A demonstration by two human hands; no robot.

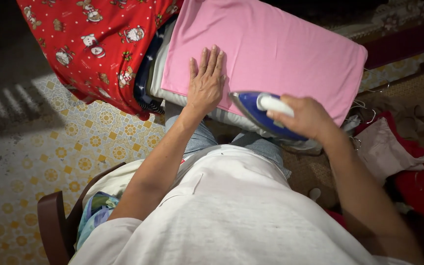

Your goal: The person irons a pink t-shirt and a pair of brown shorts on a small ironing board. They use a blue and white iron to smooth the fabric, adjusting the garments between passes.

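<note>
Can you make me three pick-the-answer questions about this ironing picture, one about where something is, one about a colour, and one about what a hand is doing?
1. Where does the flat left hand rest?
A. On the smooth pink cloth
B. On the patterned tile floor
C. On the dark wooden chair

2. What colour is the body of the plastic steam iron?
A. Green
B. Blue, with a white handle
C. Black

3. What is the right hand doing?
A. Lying open on the cloth
B. Hanging free in the air
C. Closed around the iron's handle

Answers: 1 A, the palm and fingers lie spread on the pink cloth. 2 B, the body is blue under a white handle. 3 C, the fingers wrap the handle at the cloth's near edge.
</note>
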